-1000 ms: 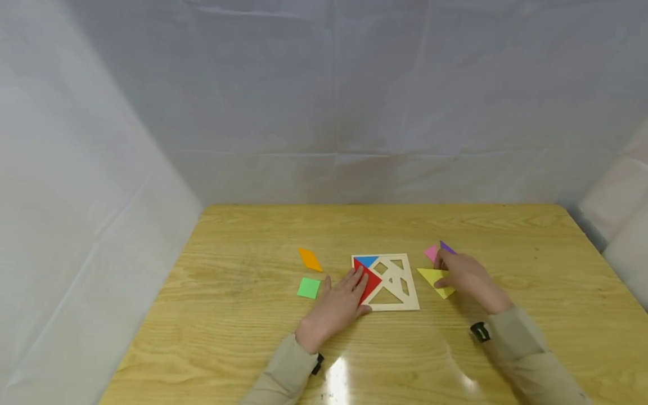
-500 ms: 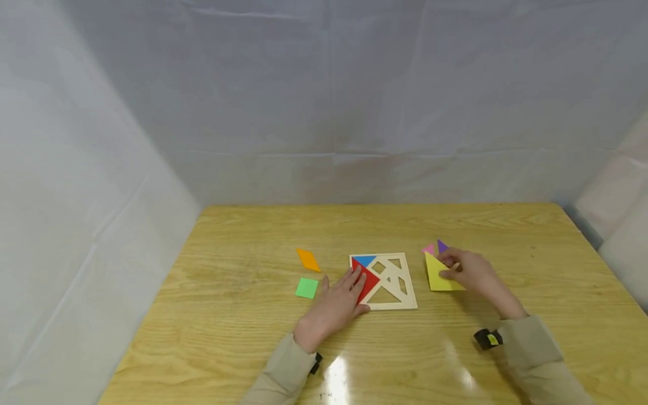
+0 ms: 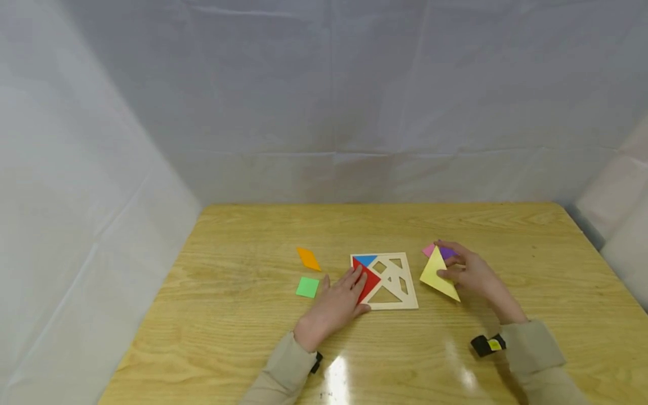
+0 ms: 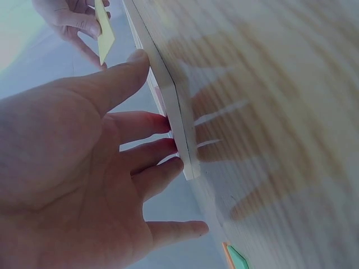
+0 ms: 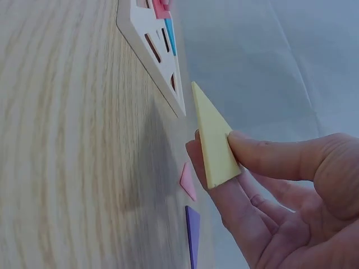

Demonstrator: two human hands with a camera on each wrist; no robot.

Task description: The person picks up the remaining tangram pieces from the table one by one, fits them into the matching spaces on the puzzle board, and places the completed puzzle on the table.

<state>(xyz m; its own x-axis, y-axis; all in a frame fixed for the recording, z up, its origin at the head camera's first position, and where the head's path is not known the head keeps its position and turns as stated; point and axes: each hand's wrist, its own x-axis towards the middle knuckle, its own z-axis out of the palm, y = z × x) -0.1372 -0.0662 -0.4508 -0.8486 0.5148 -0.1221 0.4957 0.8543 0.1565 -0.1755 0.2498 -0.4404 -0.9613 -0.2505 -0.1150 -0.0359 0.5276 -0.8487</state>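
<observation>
My right hand [image 3: 471,273] pinches a yellow triangle tangram piece [image 3: 437,274] between thumb and fingers; in the right wrist view the yellow triangle [image 5: 215,143] is tilted up above the table. With fingers spread, my left hand [image 3: 334,309] rests on the red triangle [image 3: 367,279] in the wooden tangram tray [image 3: 412,298]. A blue triangle [image 3: 364,260] lies in the tray's top left corner. Several cut-out slots to the right show bare. In the left wrist view, the left hand [image 4: 106,157] has its fingertips on the tray's edge.
Left of the tray lie an orange parallelogram [image 3: 308,259] and a green square [image 3: 307,287]. A pink triangle [image 3: 428,249] and a purple triangle [image 3: 448,252] lie behind the right hand. White sheeting [image 3: 324,112] surrounds the wooden table [image 3: 243,337].
My right hand has lifted the yellow triangle from the table and turned it, its tip now pointing away from me. The left hand stays on the red triangle.
</observation>
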